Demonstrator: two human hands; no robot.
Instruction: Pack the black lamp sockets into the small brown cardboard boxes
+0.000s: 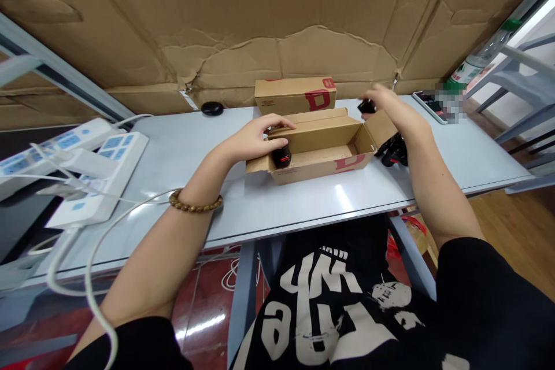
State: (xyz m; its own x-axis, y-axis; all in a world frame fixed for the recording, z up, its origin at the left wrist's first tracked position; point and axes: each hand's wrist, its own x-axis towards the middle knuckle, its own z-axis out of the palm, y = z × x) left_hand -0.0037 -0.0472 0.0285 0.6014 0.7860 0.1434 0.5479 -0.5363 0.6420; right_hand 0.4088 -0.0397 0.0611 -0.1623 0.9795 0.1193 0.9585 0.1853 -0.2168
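Note:
An open cardboard box (323, 166) with a red letter on its front lies on the grey table (173, 153). Inside its left end stands a black cylindrical item (281, 154) with a red mark. My left hand (262, 137) is at that end, thumb and fingers curved around the top of the item. Beyond the box's right end, my right hand (381, 98) holds a small black object (366, 106) just above the table. Black items (395, 151) lie by the box's right end, partly behind my right forearm.
A closed cardboard box (281, 96) stands behind the open one. A round black object (212, 108) lies at the back left. White power strips (99, 185) and cables are on the left. A phone (429, 105) and a bottle (477, 63) are at the right.

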